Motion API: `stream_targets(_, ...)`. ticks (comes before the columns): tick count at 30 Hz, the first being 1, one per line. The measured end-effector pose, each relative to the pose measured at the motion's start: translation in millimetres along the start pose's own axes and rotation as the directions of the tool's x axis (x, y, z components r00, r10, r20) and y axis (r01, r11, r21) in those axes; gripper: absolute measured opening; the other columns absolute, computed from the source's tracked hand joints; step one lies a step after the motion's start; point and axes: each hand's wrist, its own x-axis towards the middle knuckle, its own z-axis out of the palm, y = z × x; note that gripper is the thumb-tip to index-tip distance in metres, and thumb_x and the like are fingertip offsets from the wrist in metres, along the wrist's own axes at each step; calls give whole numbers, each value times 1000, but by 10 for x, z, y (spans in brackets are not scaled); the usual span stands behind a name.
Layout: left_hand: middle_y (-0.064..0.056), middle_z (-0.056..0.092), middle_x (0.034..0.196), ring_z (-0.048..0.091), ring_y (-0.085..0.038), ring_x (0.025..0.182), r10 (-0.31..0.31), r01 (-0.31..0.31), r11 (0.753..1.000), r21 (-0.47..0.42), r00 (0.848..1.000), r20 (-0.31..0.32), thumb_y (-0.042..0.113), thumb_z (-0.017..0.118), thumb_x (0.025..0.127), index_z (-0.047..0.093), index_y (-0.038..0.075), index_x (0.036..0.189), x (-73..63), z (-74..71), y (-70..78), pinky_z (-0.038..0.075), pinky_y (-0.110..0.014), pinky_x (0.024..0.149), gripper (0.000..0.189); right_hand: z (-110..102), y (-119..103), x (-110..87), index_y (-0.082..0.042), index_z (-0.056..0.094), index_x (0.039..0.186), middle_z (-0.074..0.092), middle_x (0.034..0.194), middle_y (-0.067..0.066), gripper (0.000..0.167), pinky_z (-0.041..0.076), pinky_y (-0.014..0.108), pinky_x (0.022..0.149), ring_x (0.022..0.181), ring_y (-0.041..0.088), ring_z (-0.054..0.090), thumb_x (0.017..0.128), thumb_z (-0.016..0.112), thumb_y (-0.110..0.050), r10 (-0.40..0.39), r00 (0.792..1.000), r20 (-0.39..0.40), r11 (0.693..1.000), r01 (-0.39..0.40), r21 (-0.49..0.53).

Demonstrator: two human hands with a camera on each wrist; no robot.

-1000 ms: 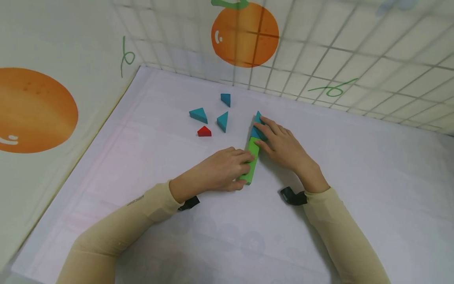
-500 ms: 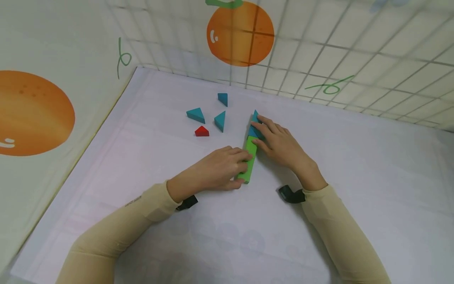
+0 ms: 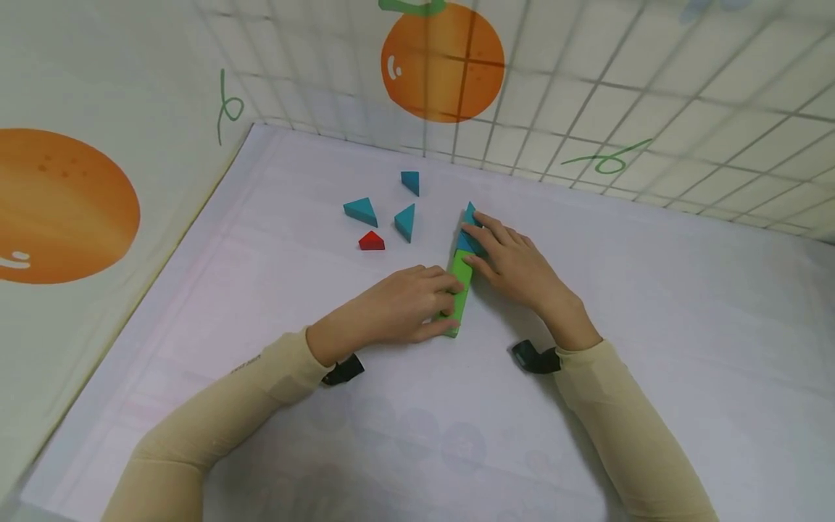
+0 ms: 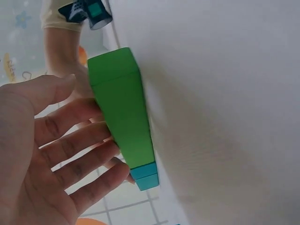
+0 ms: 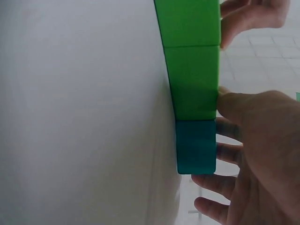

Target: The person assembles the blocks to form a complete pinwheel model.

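Two green blocks [image 3: 463, 270] lie end to end on the white table, with blue triangular blocks [image 3: 467, 241] continuing the row at its far end. My left hand [image 3: 401, 308] comes from the left, and its fingers rest on the upper side of the green blocks. In the left wrist view, those fingers look spread and mostly extended, and the thumb stands apart from the row. From the right, my right hand [image 3: 518, 268] lays its fingers over the blue blocks, hiding part of them. Its thumb touches the far green block [image 5: 194, 82] close to the seam with the blue.
Left of the row lie three loose blue triangular blocks, one long [image 3: 360, 211], one upright-looking [image 3: 405, 222] and one farther back [image 3: 411, 182]. A small red block [image 3: 372, 241] sits near them. A gridded wall [image 3: 522, 87] with fruit pictures bounds the table's back.
The view has shifted slightly. My left thumb has moved a little up toward the near end of the green blocks. The right hand and the blocks look unmoved.
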Motion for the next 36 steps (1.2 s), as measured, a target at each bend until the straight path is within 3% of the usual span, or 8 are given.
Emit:
stream_targets(8,-6,68,117,64,-21,106,30,-33,999,-20,989,-147,27,70,91,73,11,91,77,-281,-159,52,-34,91,16,-40,8,6,-16,29,154,21,162,10,58,30,59,113,142,41,33,103,46,-39,15,1000,25,1000,-15,-5)
stream_targets(11,-7,69,113,65,-23,104,-45,36,998,-55,984,-174,26,68,93,74,8,95,143,-437,-340,52,-36,92,19,-61,22,-7,-16,29,154,21,162,10,58,29,59,113,142,42,33,103,46,-38,28,999,33,1000,-28,-11)
stream_targets(14,-7,67,117,64,-25,107,-192,185,980,-68,974,-121,28,64,95,74,7,101,192,-546,-576,51,-38,95,24,-62,37,-13,-15,29,154,22,162,11,59,31,59,112,140,43,34,103,47,-38,21,999,29,1000,-20,-16)
stream_targets(16,-7,66,119,62,-25,110,-301,296,953,-61,950,-81,28,63,96,74,7,105,211,-591,-733,50,-39,97,25,-54,42,-15,-13,31,153,23,161,12,58,32,59,112,139,43,36,103,47,-37,8,1000,21,1000,-8,-20)
stream_targets(20,-7,60,128,57,-26,119,-470,469,882,-48,883,-13,29,60,98,69,8,117,241,-614,-990,48,-42,101,30,-30,27,-16,-13,32,153,25,160,12,58,33,59,111,138,43,37,103,48,-37,-2,1000,9,1000,2,-20)
stream_targets(24,-10,49,144,47,-29,132,-540,544,838,-44,838,76,28,57,99,59,8,134,301,-534,-1152,41,-46,109,40,-5,9,-14,-13,32,153,25,161,12,58,32,57,113,140,41,36,103,48,-38,-9,1000,5,1000,9,-16)
stream_targets(31,-12,42,150,43,-30,136,-504,501,863,56,856,112,27,54,100,53,5,140,436,-292,-1212,38,-45,112,45,-4,22,-42,-11,37,151,30,158,12,57,30,51,116,143,32,35,102,50,-37,-57,996,-61,996,53,-69)
stream_targets(36,-12,43,150,42,-30,138,-496,488,868,93,863,99,27,54,101,54,3,138,452,-244,-1213,39,-45,111,44,-27,4,-42,-12,37,150,28,159,10,57,27,48,118,145,29,31,102,49,-40,-61,994,-87,992,51,-119)
